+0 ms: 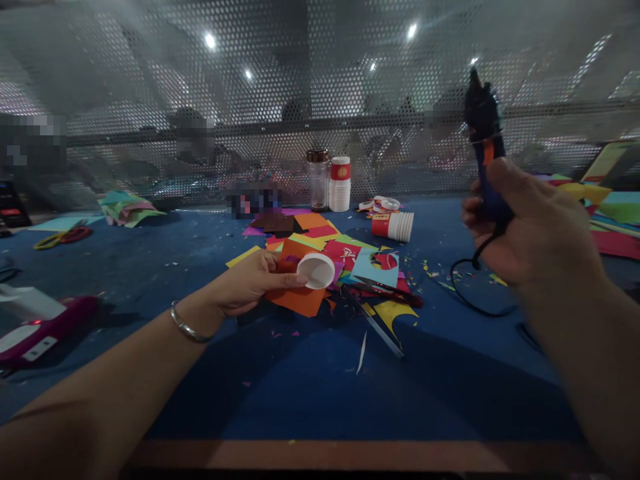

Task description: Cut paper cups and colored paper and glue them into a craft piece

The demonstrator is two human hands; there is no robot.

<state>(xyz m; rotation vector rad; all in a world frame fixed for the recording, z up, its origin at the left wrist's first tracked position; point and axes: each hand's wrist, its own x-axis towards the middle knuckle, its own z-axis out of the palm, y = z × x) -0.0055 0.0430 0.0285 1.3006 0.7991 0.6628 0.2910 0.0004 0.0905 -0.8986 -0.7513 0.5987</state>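
My left hand (250,280), with a silver bangle on the wrist, holds a small white paper cup (317,271) by its side, its opening tilted toward me. Behind it lies a pile of coloured paper with an orange sheet (305,302). Raised at the right, my right hand (535,220) is wrapped round a dark blue glue gun (487,127) with an orange trigger; its nozzle points up and a black cord hangs from it. Scissors (380,328) and a light blue sheet with a round hole (363,267) lie right of the cup.
Stacked cups (340,193) stand beside a glass bottle (319,183) at the back. More cups (395,227) lie on their side. A purple power strip (60,327) and yellow-red scissors (63,237) are at the left. Paper sheets (617,243) are at the right.
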